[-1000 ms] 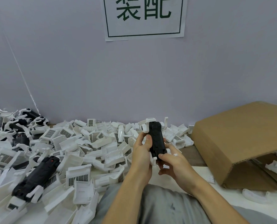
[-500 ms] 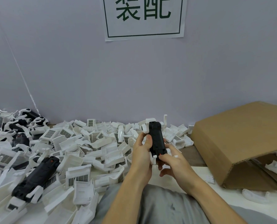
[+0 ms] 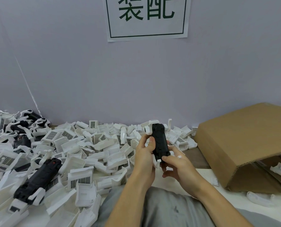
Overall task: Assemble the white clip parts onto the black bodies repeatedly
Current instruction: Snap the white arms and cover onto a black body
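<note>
Both hands hold one black body (image 3: pixel 160 142) upright above the tabletop (image 3: pixel 202 176), in front of the person's grey-clad lap. The left hand (image 3: pixel 144 154) grips the body's left side, its thumb lying against the black surface, while the right hand (image 3: pixel 177 166) grips the lower end, its thumb pressed on the bottom edge. White clip parts (image 3: pixel 148 127) project from the top of the body, and another white piece shows at its lower end between the two hands. A large heap of loose white parts (image 3: pixel 87 153) covers the tabletop to the left and behind the hands. On that heap lies a second black body (image 3: pixel 38 179) with white pieces on it; further such units (image 3: pixel 30 114) lie at far left by the wall. A tilted cardboard box (image 3: pixel 244 141) stands at right. A paper sign (image 3: pixel 147 18) with green characters hangs on the wall.
</note>
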